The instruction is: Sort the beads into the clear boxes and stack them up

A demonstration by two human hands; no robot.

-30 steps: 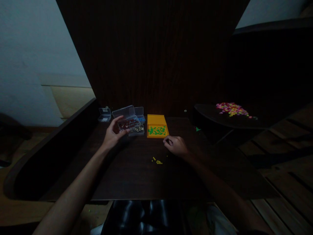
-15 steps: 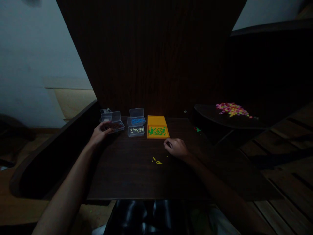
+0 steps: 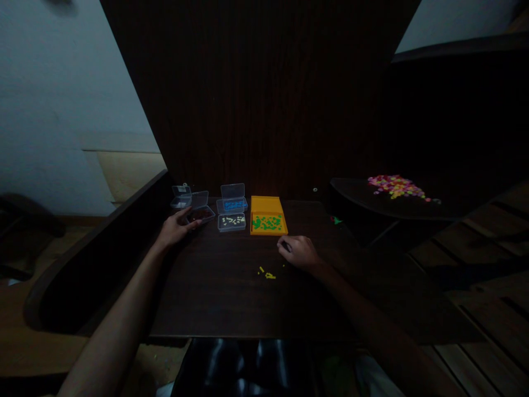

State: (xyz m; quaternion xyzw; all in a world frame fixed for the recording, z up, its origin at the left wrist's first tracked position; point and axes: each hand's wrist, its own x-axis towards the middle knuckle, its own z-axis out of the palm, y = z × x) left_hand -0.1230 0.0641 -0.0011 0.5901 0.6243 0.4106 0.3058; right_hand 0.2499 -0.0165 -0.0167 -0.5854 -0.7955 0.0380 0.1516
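My left hand rests on the dark table, its fingers on the near edge of a small clear box of dark red bits with its lid up. To its right stand a clear box of pale bits and behind it one of blue bits. An orange box of green bits stands further right. My right hand lies curled on the table just right of a few loose yellow bits; what it holds, if anything, I cannot make out.
Another small clear box sits at the table's back left. A heap of pink and yellow bits lies on a dark raised surface to the right. A dark wooden panel rises behind the table. A curved dark rail runs along the left.
My left hand has carried the clear box of red bits from above the other boxes leftward and set it down on the table. My right hand has barely moved.
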